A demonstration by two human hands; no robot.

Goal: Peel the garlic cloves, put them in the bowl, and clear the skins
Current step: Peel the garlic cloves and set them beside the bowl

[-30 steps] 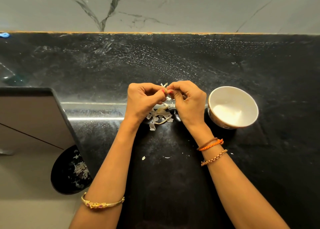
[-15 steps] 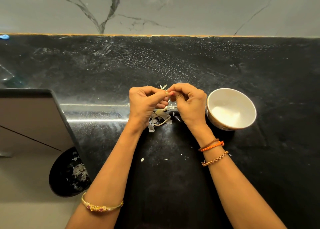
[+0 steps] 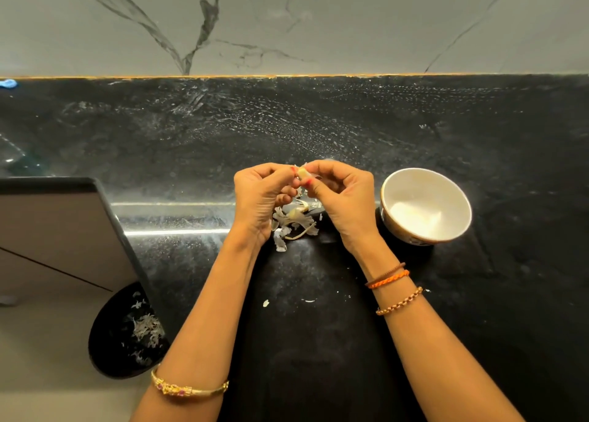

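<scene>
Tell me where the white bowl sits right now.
In the head view, the white bowl stands on the black counter at centre-right, just right of the right hand, with the pile of garlic skins further left, below the hands.

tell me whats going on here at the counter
A person is peeling garlic. Both hands, left and right, pinch one clove above a pile of skins on the black counter. The white bowl sits just right of the right hand, with pale cloves inside it. A black bin below the counter edge already holds skins.
</scene>
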